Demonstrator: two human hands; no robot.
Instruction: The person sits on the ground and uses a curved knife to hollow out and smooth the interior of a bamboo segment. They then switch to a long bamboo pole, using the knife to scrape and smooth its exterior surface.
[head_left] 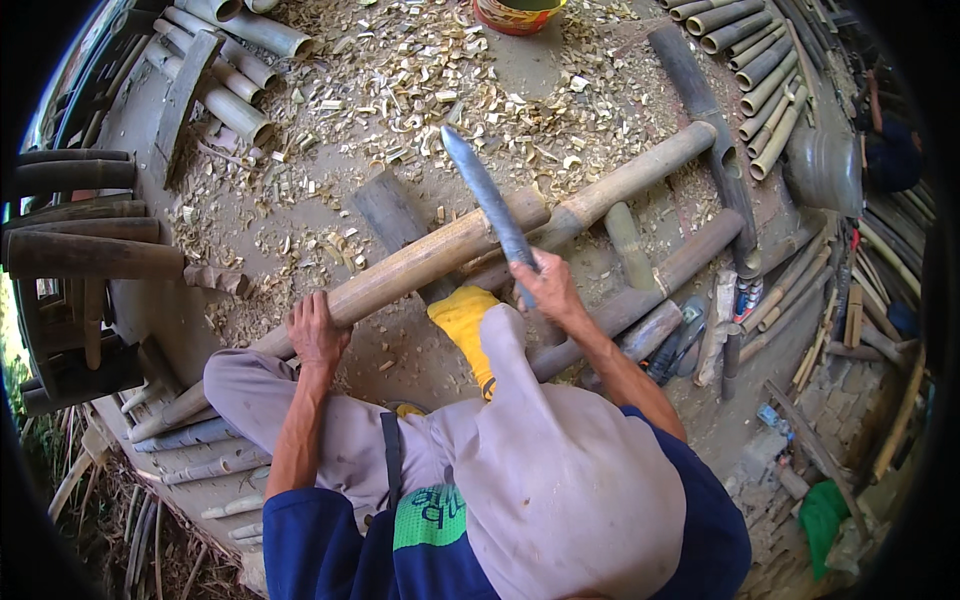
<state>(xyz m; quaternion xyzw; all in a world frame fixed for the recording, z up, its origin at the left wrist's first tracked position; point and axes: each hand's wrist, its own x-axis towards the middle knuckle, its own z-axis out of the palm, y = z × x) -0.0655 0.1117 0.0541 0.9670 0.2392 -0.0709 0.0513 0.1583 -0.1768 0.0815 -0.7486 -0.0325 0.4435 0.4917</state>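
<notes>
A long tan bamboo pole [420, 262] slants from my lower left up towards the middle, across my bent leg. My left hand [318, 330] is wrapped over it near my knee. In my right hand [550, 285] is a machete [482, 190] with a grey-blue blade, its tip pointing up and left. The blade passes over the pole's far end, and I cannot tell whether it touches. My foot in a yellow boot [463, 325] is just below the pole, beside a dark wooden block [392, 212].
A second bamboo pole [640, 180] extends to the upper right, near a dark notched bamboo post [730, 170]. Pale bamboo shavings [400, 80] litter the ground. A red and yellow bucket [517, 15] stands ahead. Cut bamboo tubes [235, 105] lie upper left; more [735, 25] are stacked upper right.
</notes>
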